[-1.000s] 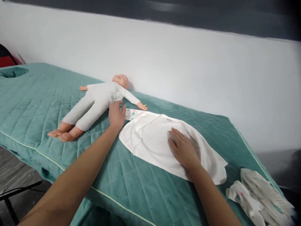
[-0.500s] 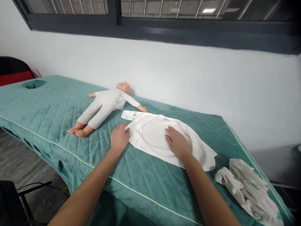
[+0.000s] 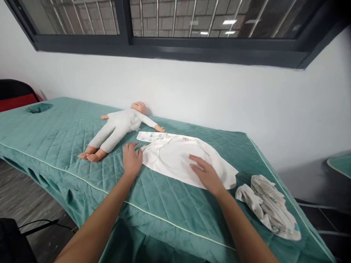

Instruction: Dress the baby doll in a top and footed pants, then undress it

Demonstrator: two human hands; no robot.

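A white baby garment (image 3: 178, 157) lies spread flat on the green quilted table (image 3: 68, 131). My right hand (image 3: 205, 173) rests flat on its near edge, fingers stretched out. My left hand (image 3: 132, 160) lies flat on the quilt, fingers apart, touching the garment's left edge. A baby doll (image 3: 117, 128) in a white suit lies on its back just beyond my left hand, head toward the wall. A printed sleeve or cloth (image 3: 150, 137) shows at the garment's far left corner.
A crumpled printed cloth (image 3: 268, 206) lies at the table's right end. The white wall (image 3: 219, 98) runs along the table's far side under a dark-framed window (image 3: 170, 22). A face hole (image 3: 40, 107) is at the far left, with a red-and-black chair (image 3: 16, 95) behind.
My left hand has drawn back from beside the doll to the garment's left edge. My right hand slid slightly toward the near edge. The view has tilted up, showing the window.
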